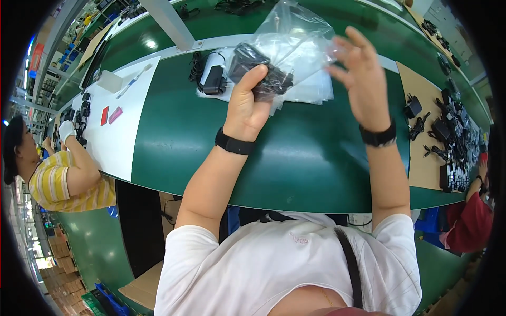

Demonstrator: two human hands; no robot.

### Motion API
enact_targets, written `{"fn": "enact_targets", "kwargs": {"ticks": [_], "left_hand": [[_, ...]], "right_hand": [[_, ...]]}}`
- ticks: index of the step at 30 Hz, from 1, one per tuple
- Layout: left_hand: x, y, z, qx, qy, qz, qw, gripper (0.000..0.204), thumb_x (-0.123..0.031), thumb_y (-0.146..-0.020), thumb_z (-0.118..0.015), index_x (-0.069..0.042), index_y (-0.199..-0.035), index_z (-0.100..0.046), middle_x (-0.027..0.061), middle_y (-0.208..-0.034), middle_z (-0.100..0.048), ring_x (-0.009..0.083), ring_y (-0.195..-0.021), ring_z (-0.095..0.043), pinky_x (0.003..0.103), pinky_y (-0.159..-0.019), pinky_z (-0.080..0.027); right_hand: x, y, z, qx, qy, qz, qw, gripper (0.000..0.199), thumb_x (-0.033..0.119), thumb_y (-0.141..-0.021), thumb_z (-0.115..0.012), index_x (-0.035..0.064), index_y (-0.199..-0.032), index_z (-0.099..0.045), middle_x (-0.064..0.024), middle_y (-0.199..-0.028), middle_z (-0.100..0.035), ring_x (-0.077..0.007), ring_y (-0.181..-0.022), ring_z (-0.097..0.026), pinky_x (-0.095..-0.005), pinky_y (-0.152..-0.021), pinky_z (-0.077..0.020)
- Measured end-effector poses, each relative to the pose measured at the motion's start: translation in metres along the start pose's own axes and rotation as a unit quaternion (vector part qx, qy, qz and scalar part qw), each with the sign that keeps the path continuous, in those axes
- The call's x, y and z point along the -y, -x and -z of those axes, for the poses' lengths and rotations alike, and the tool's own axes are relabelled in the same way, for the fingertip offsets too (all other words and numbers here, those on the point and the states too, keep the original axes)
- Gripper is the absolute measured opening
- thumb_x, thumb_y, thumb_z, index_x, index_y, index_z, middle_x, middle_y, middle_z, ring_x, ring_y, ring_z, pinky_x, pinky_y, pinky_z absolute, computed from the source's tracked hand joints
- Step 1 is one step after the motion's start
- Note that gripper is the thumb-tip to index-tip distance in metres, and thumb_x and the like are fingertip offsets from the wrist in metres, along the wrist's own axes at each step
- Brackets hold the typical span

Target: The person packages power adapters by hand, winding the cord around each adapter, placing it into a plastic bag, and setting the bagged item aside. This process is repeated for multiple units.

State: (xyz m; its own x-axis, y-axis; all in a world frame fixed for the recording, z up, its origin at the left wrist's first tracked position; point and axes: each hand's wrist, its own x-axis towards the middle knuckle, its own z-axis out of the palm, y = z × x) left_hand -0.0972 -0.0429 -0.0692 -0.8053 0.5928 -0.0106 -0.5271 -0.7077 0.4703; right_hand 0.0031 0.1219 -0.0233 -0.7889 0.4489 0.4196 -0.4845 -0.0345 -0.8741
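My left hand [249, 105] is closed round a clear plastic bag [295, 37] with a black power adapter [253, 60] and its cord inside, the thumb pressed on top. The bag's loose end spreads up and to the right. Beside that end is my right hand [366, 79], its fingers apart and somewhat blurred; whether a fingertip touches the bag is unclear. Under the bag lies a stack of flat clear bags [313, 87]. Another black power adapter [215, 80] with a coiled cord rests at the stack's left edge.
Many black adapters and cords [445, 129] lie on a brown board [421, 171] at the right. On a white sheet [118, 142] at the left are a brush [134, 80] and a red piece [104, 116]. Co-workers sit on both sides. A metal post [169, 23] rises ahead.
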Motion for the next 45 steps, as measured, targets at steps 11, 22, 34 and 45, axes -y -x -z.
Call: {"fn": "enact_targets", "kwargs": {"ticks": [11,22,34,45], "left_hand": [[0.011,0.013,-0.017,0.038,-0.108,-0.025,0.993,0.025,0.005,-0.072,-0.063,-0.006,-0.092,-0.054,0.0015,-0.086,-0.058,0.0135,-0.081,-0.057,0.03,-0.076,-0.046],[0.007,0.013,-0.018,0.031,-0.058,0.022,0.998,0.026,0.002,-0.073,-0.062,-0.004,-0.097,-0.056,0.0074,-0.091,-0.061,0.0188,-0.085,-0.058,0.034,-0.082,-0.047],[-0.004,0.013,-0.012,0.051,0.003,0.021,0.999,0.024,0.004,-0.071,-0.061,-0.001,-0.094,-0.058,0.0086,-0.091,-0.061,0.0205,-0.085,-0.059,0.033,-0.081,-0.047],[0.021,0.014,-0.015,0.061,-0.154,-0.03,0.986,0.03,-0.003,-0.076,-0.065,-0.006,-0.104,-0.054,0.002,-0.099,-0.058,0.0128,-0.091,-0.055,0.026,-0.077,-0.045]], "right_hand": [[-0.04,0.037,-0.021,0.033,0.08,-0.162,0.983,0.025,0.016,-0.089,-0.056,-0.0029,-0.105,-0.058,-0.0053,-0.096,-0.06,-0.0119,-0.087,-0.056,-0.0263,-0.081,-0.0438],[-0.028,0.024,-0.012,0.011,-0.125,-0.083,0.989,0.015,0.006,-0.085,-0.056,-0.0021,-0.098,-0.058,-0.0106,-0.093,-0.063,-0.0179,-0.083,-0.059,-0.031,-0.077,-0.0452],[-0.025,0.033,-0.038,0.068,-0.054,-0.035,0.996,0.043,0.023,-0.089,-0.056,-0.0009,-0.124,-0.045,-0.0123,-0.119,-0.051,-0.0181,-0.108,-0.05,-0.0315,-0.092,-0.039],[-0.042,0.022,-0.047,0.026,-0.136,-0.163,0.977,0.035,0.021,-0.094,-0.046,-0.0042,-0.118,-0.05,-0.0093,-0.107,-0.058,-0.0145,-0.094,-0.056,-0.0255,-0.083,-0.0449]]}}
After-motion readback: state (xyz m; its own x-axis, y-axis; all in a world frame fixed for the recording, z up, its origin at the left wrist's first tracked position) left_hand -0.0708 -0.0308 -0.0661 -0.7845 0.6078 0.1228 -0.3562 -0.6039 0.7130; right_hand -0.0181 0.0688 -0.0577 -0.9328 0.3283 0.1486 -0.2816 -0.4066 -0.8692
